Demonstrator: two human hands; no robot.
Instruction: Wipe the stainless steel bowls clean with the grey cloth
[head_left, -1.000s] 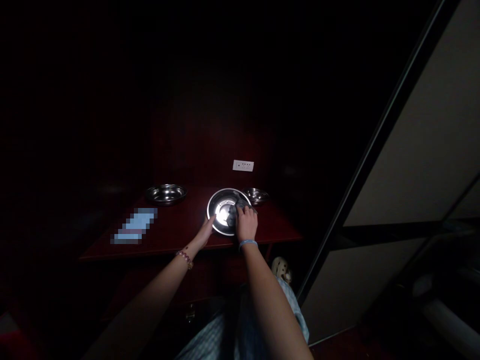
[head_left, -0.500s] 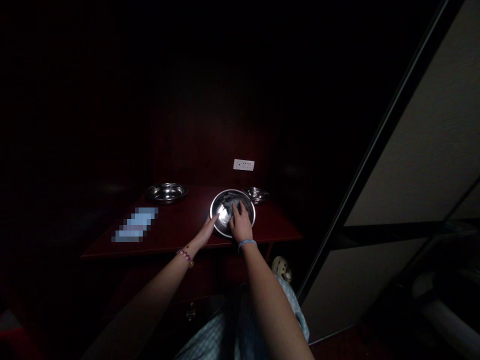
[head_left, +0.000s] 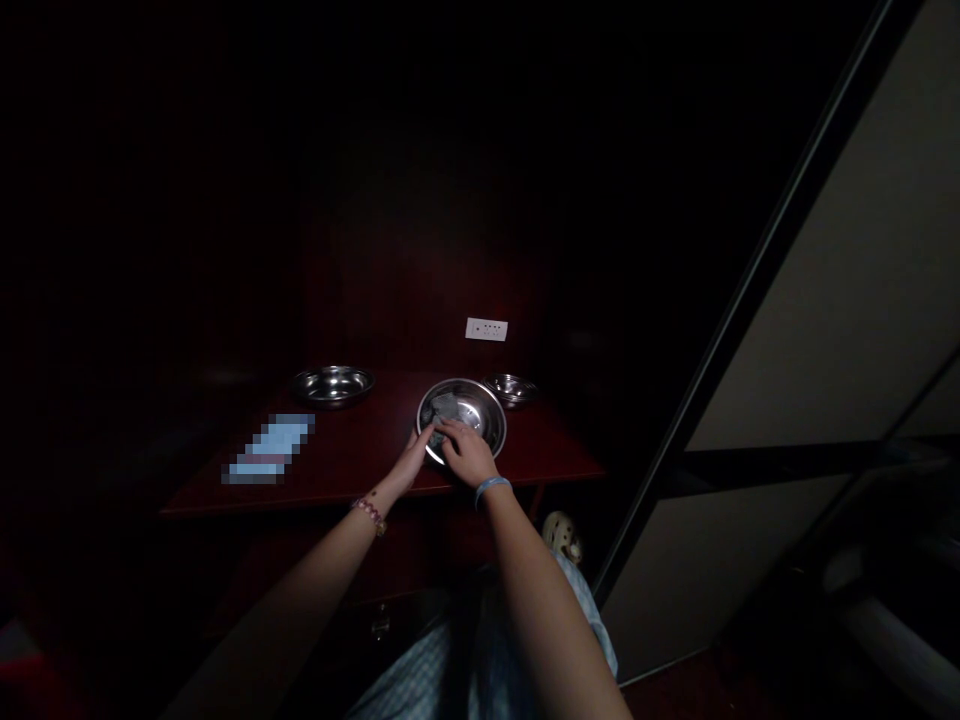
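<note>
Metal bowl (head_left: 487, 420) tipped toward its holder, grey cloth (head_left: 445, 406) inside

A dark red table (head_left: 337, 475) stands before the person in this dim room. The bowl is at its front edge, right of centre; I can't tell whether its base touches the wood. A shallow metal dish (head_left: 333, 386) sits at the back left, and a smaller bowl (head_left: 513, 388) just behind the one in hand.

The right hand (head_left: 470, 457) reaches inside, fingers bent and slightly spread against the cloth; whether they pinch it or only press it, I can't make out. The left hand (head_left: 409, 465) grips the near-left rim, thumb on top, its other fingers hidden. A white socket plate (head_left: 486, 329) shows on the wall; a blue band (head_left: 493, 488) circles the right wrist.
</note>
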